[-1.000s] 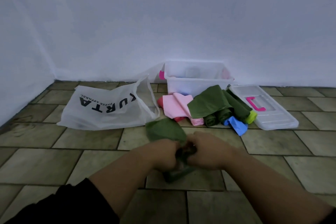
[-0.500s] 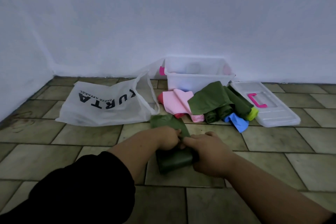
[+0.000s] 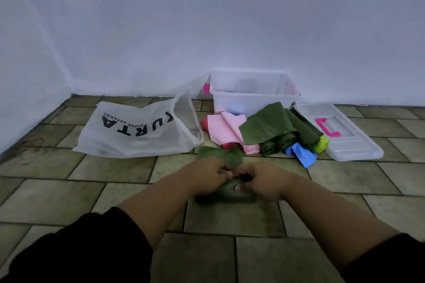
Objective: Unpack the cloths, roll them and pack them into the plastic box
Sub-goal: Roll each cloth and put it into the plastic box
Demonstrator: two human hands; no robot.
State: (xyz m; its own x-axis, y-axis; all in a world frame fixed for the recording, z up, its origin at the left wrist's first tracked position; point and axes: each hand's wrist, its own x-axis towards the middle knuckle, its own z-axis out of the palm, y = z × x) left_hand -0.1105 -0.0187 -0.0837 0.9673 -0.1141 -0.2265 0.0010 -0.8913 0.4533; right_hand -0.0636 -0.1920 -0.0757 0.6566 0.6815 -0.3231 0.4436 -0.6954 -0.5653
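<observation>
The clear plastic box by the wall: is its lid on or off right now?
Off. The clear plastic box stands open-topped against the wall, and its flat clear lid with the pink handle lies on the tiled floor to its right.

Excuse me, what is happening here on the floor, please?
A person is rolling a green cloth on the tiled floor, with the left hand and right hand both in a grip on it. Part of the cloth is not yet rolled. Behind it lies a pile of cloths, some already rolled. The plastic box stands open by the wall, its lid beside it, and a white bag lies to the left.
</observation>
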